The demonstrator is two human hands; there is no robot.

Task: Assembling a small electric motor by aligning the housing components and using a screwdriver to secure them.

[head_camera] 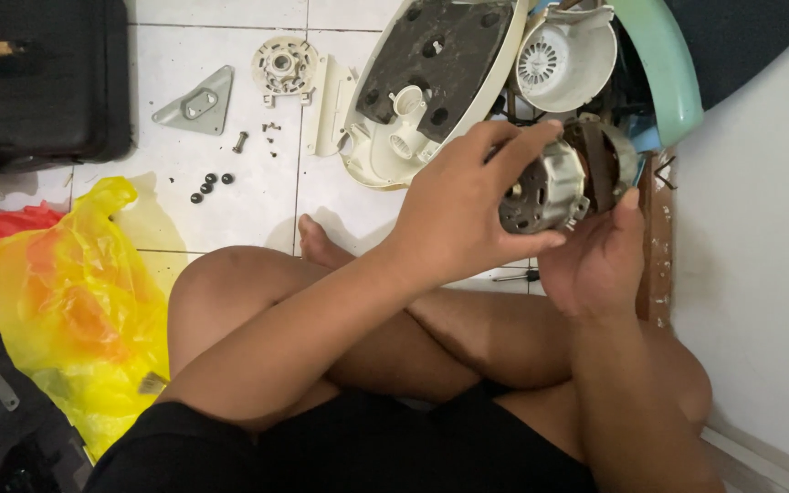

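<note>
We hold a small electric motor (pixel 563 183) w/ both hands, upper right of centre in the frame, above our crossed legs. Left hand (pixel 468 215) grips its grey metal end housing, fingers wrapped over top & thumb under. Right hand (pixel 595 256) cups the motor from below, thumb up against the copper-wound side.

Just behind the motor, top centre: an oval cream appliance base (pixel 431 82), upside down, beside a white round fan housing (pixel 563 55) & a mint-green shell (pixel 668 64). Upper left on the white tiles: grey triangular plate (pixel 198 102), round cream gear part (pixel 283 66), loose screws (pixel 212 185). Lower left: yellow plastic bag (pixel 79 301).
</note>
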